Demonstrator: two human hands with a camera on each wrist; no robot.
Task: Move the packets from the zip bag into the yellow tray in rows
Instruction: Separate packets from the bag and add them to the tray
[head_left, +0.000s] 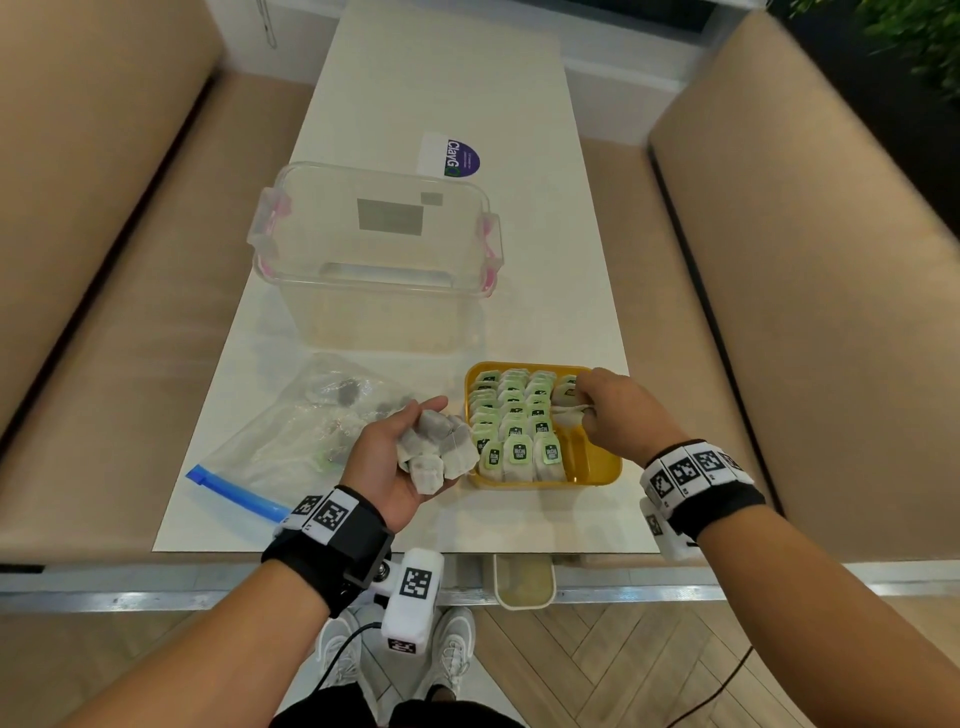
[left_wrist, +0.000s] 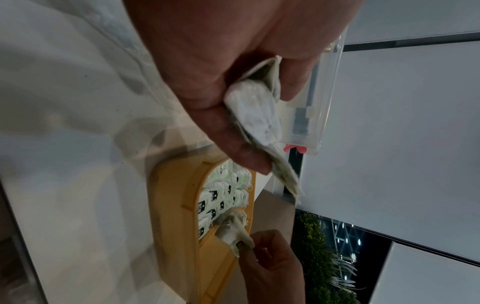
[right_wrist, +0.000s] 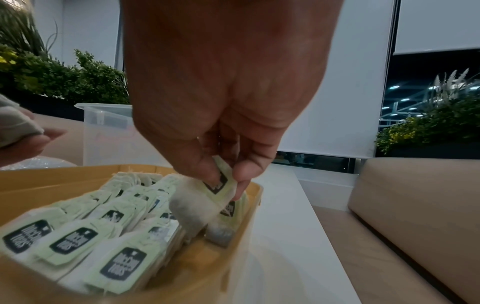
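On the white worktop (head_left: 519, 260), near its front edge, sits the yellow tray (head_left: 597, 475), with three rows of green-tagged packets (head_left: 514, 415) standing upright along its left and middle. The right hand (head_left: 623, 415) reaches into the far right part of the tray; its thumb and fingers (right_wrist: 246, 170) are clamped on one packet (right_wrist: 197, 205) by the tag end, the pouch hanging tilted over another packet that already lies in the tray's far right corner. The near right part of the tray floor is bare yellow.

The left hand (head_left: 395, 457) hovers palm-up just left of the tray, its fingers curled round a handful of packets (head_left: 436, 447); the left wrist view shows the thumb (left_wrist: 244, 152) pressing that bundle against the fingers.

The zip bag (head_left: 291, 431) lies flat on the worktop to the left of the tray, partly under the left hand, its blue zip strip (head_left: 234, 493) pointing toward the near edge. A few dark shapes show through the plastic, but it is too blurred to tell what they are.

Behind bag and tray stands a clear plastic box (head_left: 379, 254) with pink clips, and beyond it a white card with a purple logo (head_left: 449, 156) lies flat. Beige benches (head_left: 805, 312) run along both sides.
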